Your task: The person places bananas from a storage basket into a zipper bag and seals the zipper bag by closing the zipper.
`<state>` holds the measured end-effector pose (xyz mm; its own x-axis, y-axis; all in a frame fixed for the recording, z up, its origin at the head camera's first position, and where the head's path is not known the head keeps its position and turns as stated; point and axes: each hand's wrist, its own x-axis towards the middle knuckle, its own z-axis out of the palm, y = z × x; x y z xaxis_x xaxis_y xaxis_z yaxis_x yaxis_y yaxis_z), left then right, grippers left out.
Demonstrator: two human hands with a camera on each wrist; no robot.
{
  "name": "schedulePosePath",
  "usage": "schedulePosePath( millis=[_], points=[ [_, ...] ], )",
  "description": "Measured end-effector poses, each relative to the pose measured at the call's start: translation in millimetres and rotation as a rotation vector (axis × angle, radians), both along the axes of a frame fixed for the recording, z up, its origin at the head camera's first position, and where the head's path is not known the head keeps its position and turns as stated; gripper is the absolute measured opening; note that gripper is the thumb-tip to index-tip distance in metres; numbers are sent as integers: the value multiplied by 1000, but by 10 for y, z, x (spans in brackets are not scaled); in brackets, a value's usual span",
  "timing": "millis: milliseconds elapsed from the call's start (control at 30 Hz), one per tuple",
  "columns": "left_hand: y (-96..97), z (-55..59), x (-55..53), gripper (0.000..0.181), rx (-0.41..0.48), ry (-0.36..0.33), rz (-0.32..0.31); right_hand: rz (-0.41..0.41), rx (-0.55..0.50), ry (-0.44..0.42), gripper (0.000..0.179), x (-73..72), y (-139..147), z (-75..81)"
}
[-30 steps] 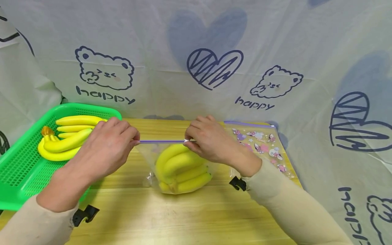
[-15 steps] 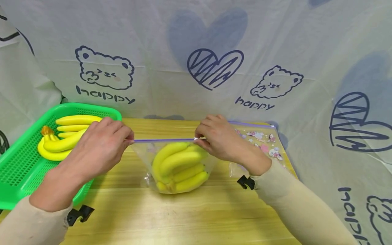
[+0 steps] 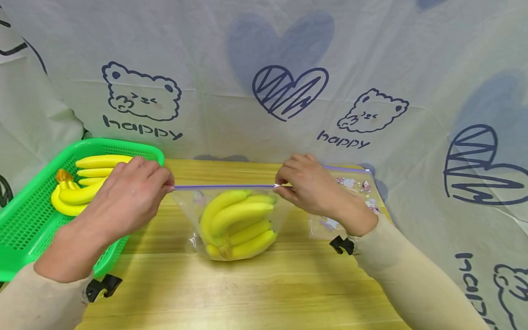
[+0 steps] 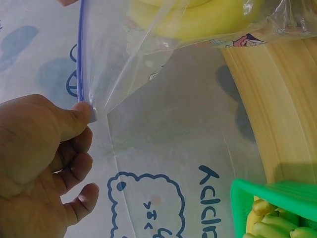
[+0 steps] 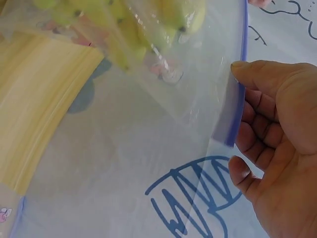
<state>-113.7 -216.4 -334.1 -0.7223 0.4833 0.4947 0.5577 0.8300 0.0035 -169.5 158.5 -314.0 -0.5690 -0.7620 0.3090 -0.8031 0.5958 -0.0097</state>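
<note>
A clear zip bag [image 3: 185,198] with a purple strip along its top holds a bunch of bananas [image 3: 241,222]. My left hand [image 3: 129,197] pinches the strip's left corner between thumb and finger, and its other fingers curl loosely in the left wrist view. Toward the other end, my right hand [image 3: 319,190] pinches the same strip; the strip's end sticks out past the thumb in the right wrist view. A small white spot shows at those fingertips in the head view. Between the hands the strip runs straight, and the bananas hang low in the bag.
At the left stands a green perforated basket [image 3: 45,243] with more bananas [image 3: 76,195], partly hidden by my left arm. Another zip bag [image 3: 326,229], printed with cartoon figures, lies flat behind my right hand. A printed white cloth [image 3: 214,114] hangs behind the wooden table [image 3: 231,293].
My right hand has moved right along the purple strip, and the left hand has shifted slightly left. More strip shows between them. The bag and its bananas have drifted a little left.
</note>
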Motion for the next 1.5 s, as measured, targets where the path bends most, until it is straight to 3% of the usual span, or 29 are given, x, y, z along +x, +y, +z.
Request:
schedulePosePath(
  millis=[233,467,600,700,900,1033,1133,1267,1500],
  points=[
    [-85,-30,-9,8,-18,39,-1,9,-10,19,13,-35,106,-17],
    [-141,-30,-19,10,-44,41,17,-36,8,-61,15,-32,186,18],
    [-154,-15,-79,8,-38,32,30,-49,1,-79,14,-70,174,19],
    [-162,10,-199,7,-37,-11,59,-66,-8,-62,14,-163,140,8],
    [-170,96,-571,6,-52,-129,147,-179,-21,-42,17,-424,28,-7],
    [-168,145,-772,10,-61,-143,214,-211,-79,4,18,-583,-51,-53],
    [-162,145,-847,11,-57,-132,236,-215,-139,48,17,-653,-79,-127],
    [-187,48,-791,7,-35,-80,181,-210,-134,54,15,-641,-61,-258],
    [-235,-136,-444,11,-29,-9,59,-128,-77,24,14,-380,27,-402]
  ],
)
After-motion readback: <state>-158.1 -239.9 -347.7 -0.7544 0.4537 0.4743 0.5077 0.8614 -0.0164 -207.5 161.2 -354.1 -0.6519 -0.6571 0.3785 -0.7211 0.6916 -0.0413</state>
